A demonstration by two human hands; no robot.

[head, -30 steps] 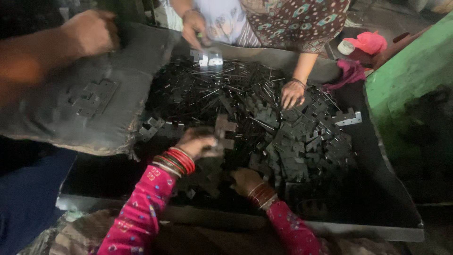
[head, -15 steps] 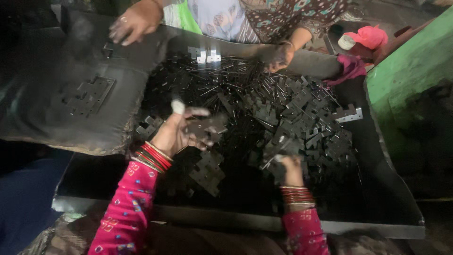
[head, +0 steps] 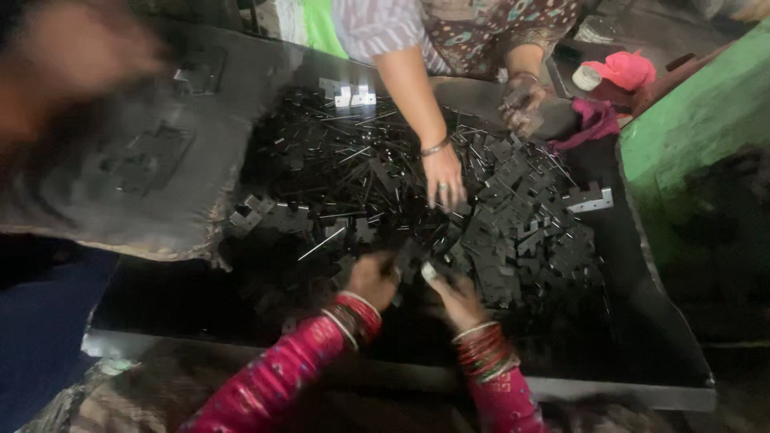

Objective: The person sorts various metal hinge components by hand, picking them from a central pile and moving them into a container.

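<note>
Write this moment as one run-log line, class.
left hand: on black metal pieces | right hand: pinching one piece | tray: heaped | co-worker's hand: sorting opposite

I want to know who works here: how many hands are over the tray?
4. Left hand and right hand at the near edge; a co-worker's hand mid-pile; another far side. More may be hidden.

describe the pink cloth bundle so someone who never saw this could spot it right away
Start at the big dark metal tray heaped with black metal pieces. Look past its far right corner, beside the green wall. The pink cloth bundle lies there, the only bright pink thing beyond the tray.
</note>
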